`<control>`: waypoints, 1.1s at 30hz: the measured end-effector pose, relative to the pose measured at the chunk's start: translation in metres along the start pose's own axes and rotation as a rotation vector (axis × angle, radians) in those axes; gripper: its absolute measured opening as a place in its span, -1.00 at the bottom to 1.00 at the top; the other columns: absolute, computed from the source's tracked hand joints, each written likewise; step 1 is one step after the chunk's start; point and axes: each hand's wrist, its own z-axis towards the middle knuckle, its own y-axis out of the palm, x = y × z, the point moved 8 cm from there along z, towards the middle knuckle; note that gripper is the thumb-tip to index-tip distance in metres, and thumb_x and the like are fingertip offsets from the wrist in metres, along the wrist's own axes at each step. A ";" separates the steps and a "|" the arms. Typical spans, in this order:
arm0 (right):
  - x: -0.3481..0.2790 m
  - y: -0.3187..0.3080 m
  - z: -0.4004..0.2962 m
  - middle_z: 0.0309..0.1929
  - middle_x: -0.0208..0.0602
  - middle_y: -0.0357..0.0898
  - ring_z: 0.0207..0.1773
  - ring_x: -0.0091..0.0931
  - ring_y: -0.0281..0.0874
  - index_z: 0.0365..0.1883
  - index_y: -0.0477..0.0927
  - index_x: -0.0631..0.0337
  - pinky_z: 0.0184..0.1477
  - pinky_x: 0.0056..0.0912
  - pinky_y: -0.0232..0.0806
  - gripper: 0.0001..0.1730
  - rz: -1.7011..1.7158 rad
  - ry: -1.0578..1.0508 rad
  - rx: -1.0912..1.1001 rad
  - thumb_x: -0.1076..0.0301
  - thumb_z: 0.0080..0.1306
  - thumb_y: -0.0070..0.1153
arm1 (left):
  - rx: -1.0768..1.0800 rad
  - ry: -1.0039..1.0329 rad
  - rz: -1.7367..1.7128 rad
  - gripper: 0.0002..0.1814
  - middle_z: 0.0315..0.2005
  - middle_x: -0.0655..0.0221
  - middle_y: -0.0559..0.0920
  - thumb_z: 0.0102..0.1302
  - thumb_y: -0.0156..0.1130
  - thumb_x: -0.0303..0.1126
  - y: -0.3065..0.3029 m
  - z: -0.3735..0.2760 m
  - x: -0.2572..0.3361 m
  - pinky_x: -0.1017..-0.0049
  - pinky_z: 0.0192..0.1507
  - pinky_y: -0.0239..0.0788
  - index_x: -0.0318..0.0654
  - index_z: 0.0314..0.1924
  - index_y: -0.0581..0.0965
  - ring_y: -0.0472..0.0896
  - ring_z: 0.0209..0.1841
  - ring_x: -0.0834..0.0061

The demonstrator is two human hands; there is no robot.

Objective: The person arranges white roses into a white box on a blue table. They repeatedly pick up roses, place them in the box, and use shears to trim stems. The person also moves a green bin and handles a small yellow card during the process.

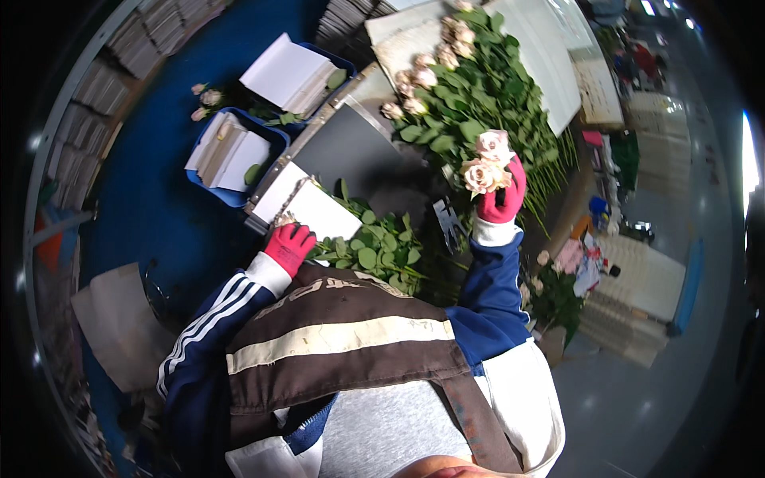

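My right hand (504,194), in a red glove with dark fingertips, grips pale pink roses (487,170) just below their open blooms. Beneath and beyond it, a large pile of leafy roses (478,89) lies with blooms to the left and stems to the right. My left hand (289,248), gloved alike, rests at the near left corner of a white sheet (329,209), beside partly hidden rose heads (284,219). Its fingertips are not clear. Green rose stems (373,245) spread from under that sheet along the front of my brown apron (346,352).
Two blue bins (224,196) (340,57) filled with paper sheets hang off the table's left edge. A metal tool (449,224) lies on the dark work surface (352,146). Stacked cardboard (122,42) lines the far left. More roses (553,293) stand at the right.
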 end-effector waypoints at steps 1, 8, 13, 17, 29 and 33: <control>-0.011 -0.005 -0.002 0.14 0.02 0.46 0.20 -0.09 0.43 0.01 0.54 0.29 0.25 -0.09 0.22 -0.65 -0.063 -0.060 -0.011 0.34 0.29 0.13 | 0.014 0.004 0.038 -0.39 0.05 0.27 0.42 -0.10 0.22 -0.45 0.002 -0.001 0.000 0.16 0.08 0.30 -0.05 0.08 0.45 0.40 0.09 0.11; -0.136 0.002 0.039 0.05 0.00 0.48 0.02 -0.10 0.51 -0.07 0.57 0.25 0.05 -0.14 0.39 -0.54 -0.263 0.092 -0.113 0.66 -0.01 0.18 | -0.019 -0.007 0.116 -0.46 0.05 0.24 0.46 0.00 0.19 -0.38 0.027 -0.002 -0.007 0.14 0.14 0.28 -0.05 0.09 0.45 0.39 0.14 0.11; -0.137 0.168 -0.066 0.03 -0.06 0.51 0.08 -0.12 0.47 -0.04 0.58 0.23 0.13 -0.19 0.33 -0.65 0.103 0.483 -0.560 0.42 0.18 0.21 | -0.023 -0.023 0.178 -0.59 0.04 0.22 0.48 0.15 0.05 -0.31 0.040 0.000 -0.006 0.14 0.17 0.26 -0.08 0.04 0.49 0.38 0.16 0.13; -0.132 0.249 -0.129 -0.04 -0.17 0.54 -0.01 -0.17 0.45 -0.10 0.63 0.12 0.02 -0.12 0.34 -0.66 -0.017 0.344 -0.725 0.32 0.11 0.26 | -0.134 -0.023 0.349 -0.66 -0.07 0.26 0.49 0.11 0.08 -0.31 0.046 -0.001 0.002 0.20 0.10 0.31 -0.09 -0.06 0.50 0.41 0.07 0.20; -0.089 0.269 -0.139 0.06 -0.02 0.49 0.07 -0.13 0.50 0.17 0.42 0.20 0.11 -0.19 0.35 -0.34 0.181 0.509 -0.636 0.33 0.07 0.31 | -0.187 -0.181 0.517 -0.45 0.30 0.18 0.30 0.23 -0.04 -0.37 0.047 0.006 -0.001 0.19 0.12 0.34 -0.15 0.27 0.37 0.33 0.20 0.04; -0.079 0.283 -0.156 -0.02 -0.02 0.56 0.08 -0.13 0.50 0.18 0.50 0.13 0.14 -0.20 0.35 -0.37 0.288 0.583 -0.764 0.35 0.07 0.30 | -0.124 -0.225 0.488 -0.48 0.31 0.14 0.28 0.28 -0.06 -0.35 0.043 0.007 0.000 0.16 0.11 0.33 -0.21 0.26 0.37 0.33 0.20 -0.01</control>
